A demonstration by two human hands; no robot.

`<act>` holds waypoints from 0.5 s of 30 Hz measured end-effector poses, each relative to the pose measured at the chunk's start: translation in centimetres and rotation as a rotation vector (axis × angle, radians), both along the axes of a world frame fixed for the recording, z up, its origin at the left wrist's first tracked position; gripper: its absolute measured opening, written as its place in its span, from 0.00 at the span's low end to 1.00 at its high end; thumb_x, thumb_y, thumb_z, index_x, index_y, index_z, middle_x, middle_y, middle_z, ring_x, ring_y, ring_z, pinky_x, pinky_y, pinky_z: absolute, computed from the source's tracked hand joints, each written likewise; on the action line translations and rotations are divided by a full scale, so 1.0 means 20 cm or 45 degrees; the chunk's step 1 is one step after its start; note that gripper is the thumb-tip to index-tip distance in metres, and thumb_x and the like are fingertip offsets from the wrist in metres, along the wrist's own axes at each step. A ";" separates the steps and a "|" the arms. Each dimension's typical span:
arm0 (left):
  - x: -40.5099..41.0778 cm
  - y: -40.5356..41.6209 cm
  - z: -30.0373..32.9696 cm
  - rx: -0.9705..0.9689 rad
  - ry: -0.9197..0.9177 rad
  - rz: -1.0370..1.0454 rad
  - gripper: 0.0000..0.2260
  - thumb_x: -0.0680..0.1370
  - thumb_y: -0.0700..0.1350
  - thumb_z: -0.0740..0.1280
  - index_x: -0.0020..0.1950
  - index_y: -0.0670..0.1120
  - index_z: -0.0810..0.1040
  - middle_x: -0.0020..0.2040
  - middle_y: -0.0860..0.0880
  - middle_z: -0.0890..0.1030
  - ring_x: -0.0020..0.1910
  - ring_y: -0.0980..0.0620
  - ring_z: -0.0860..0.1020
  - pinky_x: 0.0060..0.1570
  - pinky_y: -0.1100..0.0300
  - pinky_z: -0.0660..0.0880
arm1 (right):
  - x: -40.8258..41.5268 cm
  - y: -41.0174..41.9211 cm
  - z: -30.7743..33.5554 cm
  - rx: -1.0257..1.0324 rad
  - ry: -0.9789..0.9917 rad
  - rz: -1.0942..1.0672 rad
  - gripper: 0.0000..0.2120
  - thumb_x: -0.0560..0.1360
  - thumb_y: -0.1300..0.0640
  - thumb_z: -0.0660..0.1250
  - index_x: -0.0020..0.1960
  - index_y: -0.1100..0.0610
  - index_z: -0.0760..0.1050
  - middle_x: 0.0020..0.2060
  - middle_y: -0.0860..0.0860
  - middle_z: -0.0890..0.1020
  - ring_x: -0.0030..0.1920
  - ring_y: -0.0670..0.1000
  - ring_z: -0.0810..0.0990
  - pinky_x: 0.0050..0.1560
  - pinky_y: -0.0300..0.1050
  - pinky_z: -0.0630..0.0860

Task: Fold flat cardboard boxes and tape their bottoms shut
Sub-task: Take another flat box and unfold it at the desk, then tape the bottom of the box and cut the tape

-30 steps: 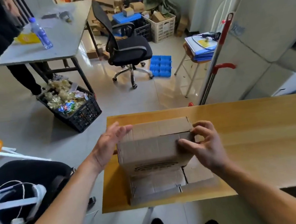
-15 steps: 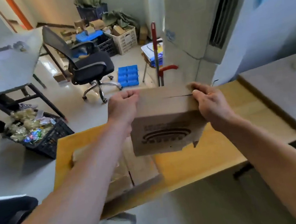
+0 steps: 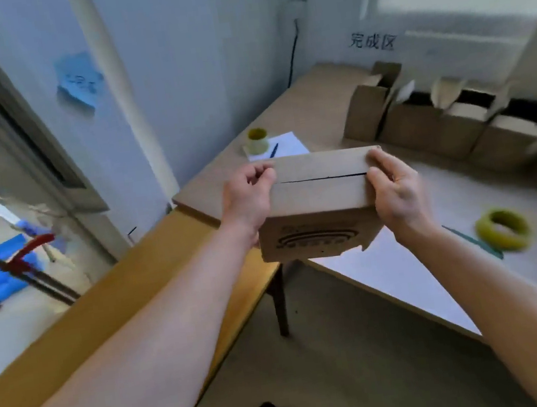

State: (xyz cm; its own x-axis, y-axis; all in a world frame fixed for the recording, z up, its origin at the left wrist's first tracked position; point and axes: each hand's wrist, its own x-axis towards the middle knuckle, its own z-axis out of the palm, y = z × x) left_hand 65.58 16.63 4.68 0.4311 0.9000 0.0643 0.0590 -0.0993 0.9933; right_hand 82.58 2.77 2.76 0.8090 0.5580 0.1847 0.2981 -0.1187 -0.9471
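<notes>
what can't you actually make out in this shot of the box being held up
Head view only:
- Brown cardboard box: its far side and underside face away; the left hand and right hand cover both ends.
- Dark printed logo on the box front: too blurred to read.
- Blue paper notice on the wall: motion blur hides its writing.
- Row of open cardboard boxes: cut off by the right edge.

Wall [image 3: 442, 26], upper right of frame: dark characters "完成区" [image 3: 372, 42]. Blue note [image 3: 78, 81], upper left: writing blurred, unreadable. Cardboard box [image 3: 314, 197], centre: dark arched logo [image 3: 316, 237] on its front face, text lines too blurred to read.
</notes>
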 end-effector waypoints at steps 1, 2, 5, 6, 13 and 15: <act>0.12 0.01 -0.03 0.007 0.007 -0.069 0.07 0.78 0.47 0.67 0.43 0.55 0.82 0.44 0.56 0.81 0.47 0.54 0.77 0.47 0.56 0.76 | 0.09 -0.04 -0.03 -0.003 0.020 -0.055 0.19 0.80 0.55 0.61 0.71 0.50 0.73 0.65 0.39 0.75 0.60 0.34 0.72 0.59 0.24 0.65; 0.23 0.02 -0.07 0.013 0.016 -0.129 0.07 0.78 0.47 0.67 0.43 0.56 0.83 0.42 0.59 0.81 0.46 0.56 0.77 0.48 0.56 0.77 | 0.17 -0.06 -0.07 -0.019 0.042 -0.106 0.19 0.80 0.56 0.61 0.71 0.49 0.73 0.67 0.39 0.74 0.63 0.35 0.71 0.63 0.28 0.64; 0.54 0.05 -0.27 0.045 0.137 -0.285 0.05 0.78 0.46 0.67 0.49 0.53 0.83 0.46 0.60 0.82 0.45 0.62 0.78 0.52 0.60 0.77 | 0.37 -0.14 -0.24 -0.158 0.067 -0.226 0.20 0.81 0.55 0.60 0.72 0.50 0.71 0.69 0.42 0.73 0.68 0.41 0.69 0.68 0.34 0.61; 0.62 0.06 -0.35 0.073 0.227 -0.335 0.05 0.78 0.45 0.68 0.52 0.51 0.82 0.49 0.58 0.82 0.48 0.61 0.78 0.54 0.60 0.76 | 0.41 -0.15 -0.31 -0.228 0.067 -0.234 0.20 0.82 0.56 0.60 0.73 0.51 0.69 0.71 0.44 0.71 0.70 0.43 0.68 0.69 0.35 0.60; 1.17 0.30 -0.56 0.157 0.394 -0.522 0.07 0.79 0.44 0.66 0.56 0.52 0.78 0.52 0.56 0.79 0.42 0.74 0.74 0.43 0.81 0.66 | 0.79 -0.05 -0.51 -0.473 0.060 -0.351 0.21 0.82 0.52 0.58 0.74 0.48 0.66 0.73 0.44 0.68 0.68 0.40 0.65 0.67 0.35 0.57; 1.30 0.36 -0.54 0.179 0.439 -0.592 0.08 0.80 0.45 0.65 0.58 0.52 0.78 0.53 0.56 0.79 0.42 0.69 0.75 0.47 0.75 0.70 | 0.89 -0.01 -0.50 -0.493 0.057 -0.397 0.20 0.82 0.52 0.58 0.74 0.48 0.67 0.72 0.44 0.69 0.68 0.42 0.67 0.67 0.36 0.58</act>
